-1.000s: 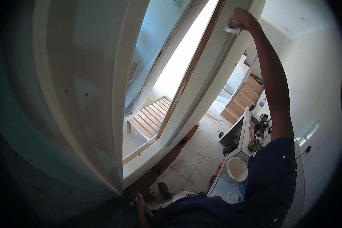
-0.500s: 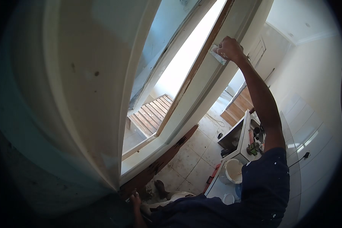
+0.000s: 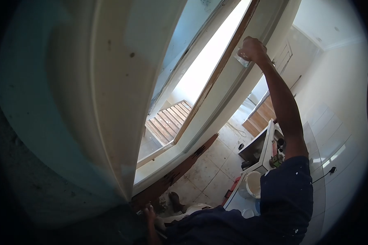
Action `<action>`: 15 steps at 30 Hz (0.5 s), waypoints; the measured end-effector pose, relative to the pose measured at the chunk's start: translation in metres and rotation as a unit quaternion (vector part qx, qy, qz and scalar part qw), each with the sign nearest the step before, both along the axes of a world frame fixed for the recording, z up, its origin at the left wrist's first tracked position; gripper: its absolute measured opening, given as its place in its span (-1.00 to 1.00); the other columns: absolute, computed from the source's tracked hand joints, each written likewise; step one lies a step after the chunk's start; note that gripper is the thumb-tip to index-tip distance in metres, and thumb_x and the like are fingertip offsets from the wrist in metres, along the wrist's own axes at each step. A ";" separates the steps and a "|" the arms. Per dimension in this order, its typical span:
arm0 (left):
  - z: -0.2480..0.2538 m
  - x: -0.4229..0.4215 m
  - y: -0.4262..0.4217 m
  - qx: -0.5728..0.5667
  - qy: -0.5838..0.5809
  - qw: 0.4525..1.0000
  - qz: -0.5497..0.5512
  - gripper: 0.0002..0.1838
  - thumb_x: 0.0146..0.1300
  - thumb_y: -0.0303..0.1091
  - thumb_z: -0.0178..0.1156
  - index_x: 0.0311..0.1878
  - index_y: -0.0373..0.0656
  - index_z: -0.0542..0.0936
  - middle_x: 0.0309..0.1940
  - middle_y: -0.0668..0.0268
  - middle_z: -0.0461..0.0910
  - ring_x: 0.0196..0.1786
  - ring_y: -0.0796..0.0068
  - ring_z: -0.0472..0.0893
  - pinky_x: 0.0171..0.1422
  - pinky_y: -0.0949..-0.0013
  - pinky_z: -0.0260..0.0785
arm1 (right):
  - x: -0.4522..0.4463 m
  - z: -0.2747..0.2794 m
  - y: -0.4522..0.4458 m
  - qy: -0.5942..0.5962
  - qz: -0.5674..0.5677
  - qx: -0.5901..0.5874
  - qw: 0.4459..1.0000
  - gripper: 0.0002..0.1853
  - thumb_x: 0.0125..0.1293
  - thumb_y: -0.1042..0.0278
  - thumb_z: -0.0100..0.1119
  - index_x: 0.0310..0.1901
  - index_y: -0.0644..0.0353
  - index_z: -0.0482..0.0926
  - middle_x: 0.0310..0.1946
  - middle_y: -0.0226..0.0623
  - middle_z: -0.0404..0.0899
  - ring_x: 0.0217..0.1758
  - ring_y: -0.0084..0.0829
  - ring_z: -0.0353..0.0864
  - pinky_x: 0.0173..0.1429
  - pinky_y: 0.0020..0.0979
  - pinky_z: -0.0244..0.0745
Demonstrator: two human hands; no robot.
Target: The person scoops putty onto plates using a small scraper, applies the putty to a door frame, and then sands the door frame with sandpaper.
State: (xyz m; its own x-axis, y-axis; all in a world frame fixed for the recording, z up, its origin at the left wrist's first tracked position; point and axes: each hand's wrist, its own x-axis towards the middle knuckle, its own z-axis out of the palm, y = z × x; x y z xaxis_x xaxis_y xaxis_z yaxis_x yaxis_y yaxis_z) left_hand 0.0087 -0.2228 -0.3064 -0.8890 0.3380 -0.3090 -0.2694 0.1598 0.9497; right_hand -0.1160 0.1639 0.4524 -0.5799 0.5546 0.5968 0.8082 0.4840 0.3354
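Observation:
My right hand (image 3: 252, 50) is raised at the upper part of the pale door frame (image 3: 221, 96), its fingers closed on a flat, whitish scraper blade (image 3: 241, 61) that lies against the frame's face. Low at the bottom left, my left hand (image 3: 149, 211) is near the reddish-brown strip (image 3: 180, 169) under the frame. Its fingers look curled, and something small and pale shows at them, too small to name. Bare wood (image 3: 223, 61) runs along the frame's inner edge, beside the bright opening.
A white bucket (image 3: 252, 184) stands on a pale surface at my right side, near a counter with a sink (image 3: 279, 132) and tools. Beyond the opening is a slatted wooden bench (image 3: 170, 120). Tiles (image 3: 204, 171) cover the floor; wooden steps (image 3: 259, 118) rise behind.
My right hand with the blade has moved down the frame from its earlier higher place, then slightly up and right in view. The view has shifted, and more wall shows at left.

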 end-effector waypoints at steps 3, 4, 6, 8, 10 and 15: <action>-0.006 0.002 -0.011 -0.015 -0.025 0.999 0.015 -0.72 0.21 -0.39 0.03 -0.06 -0.33 0.51 -0.13 0.05 0.54 -0.02 0.18 0.52 0.12 0.22 0.28 | 0.000 0.001 0.018 -0.081 -0.011 0.008 0.997 -0.52 -0.08 0.14 0.23 -0.11 0.25 0.50 -0.14 -0.10 0.59 -0.02 -0.17 0.59 0.03 -0.27 0.49; -0.009 0.003 -0.011 -0.021 -0.041 0.999 0.019 -0.72 0.22 -0.39 0.03 -0.06 -0.33 0.51 -0.13 0.05 0.54 -0.01 0.17 0.51 0.12 0.22 0.28 | 0.001 0.003 0.017 -0.044 0.000 -0.015 0.999 -0.51 -0.08 0.14 0.23 -0.11 0.25 0.50 -0.14 -0.09 0.59 -0.02 -0.16 0.59 0.03 -0.27 0.49; -0.008 0.004 -0.010 -0.001 -0.025 0.999 0.025 -0.72 0.22 -0.39 0.02 -0.06 -0.33 0.51 -0.13 0.05 0.54 -0.02 0.18 0.52 0.12 0.23 0.28 | 0.005 0.007 0.011 -0.005 0.008 -0.036 0.999 -0.51 -0.08 0.14 0.24 -0.11 0.26 0.50 -0.14 -0.07 0.59 -0.02 -0.15 0.59 0.03 -0.26 0.50; -0.144 0.033 -0.033 0.012 -0.008 1.000 0.025 -0.73 0.23 -0.39 0.01 -0.07 -0.33 0.51 -0.14 0.04 0.55 -0.02 0.18 0.52 0.12 0.24 0.29 | 0.011 0.006 0.002 -0.008 -0.008 -0.052 0.999 -0.51 -0.09 0.15 0.25 -0.12 0.29 0.50 -0.15 -0.03 0.59 -0.03 -0.14 0.59 0.03 -0.26 0.50; -0.156 0.010 -0.003 0.278 0.145 0.935 0.166 -0.74 0.22 -0.35 0.02 -0.18 -0.37 0.53 -0.28 0.04 0.57 -0.12 0.17 0.56 0.01 0.22 0.33 | 0.012 0.004 -0.003 -0.010 0.008 -0.055 0.998 -0.52 -0.08 0.16 0.24 -0.13 0.28 0.50 -0.16 -0.02 0.59 -0.03 -0.13 0.59 0.02 -0.25 0.50; -0.020 -0.008 -0.018 -0.073 -0.019 0.997 -0.019 -0.70 0.21 -0.28 0.04 -0.32 -0.40 0.55 -0.47 0.03 0.56 -0.31 0.15 0.58 -0.16 0.16 0.34 | 0.006 0.001 0.042 -0.038 0.052 0.009 0.998 -0.56 -0.06 0.17 0.22 -0.13 0.23 0.52 -0.15 -0.01 0.58 -0.04 -0.12 0.59 0.02 -0.25 0.51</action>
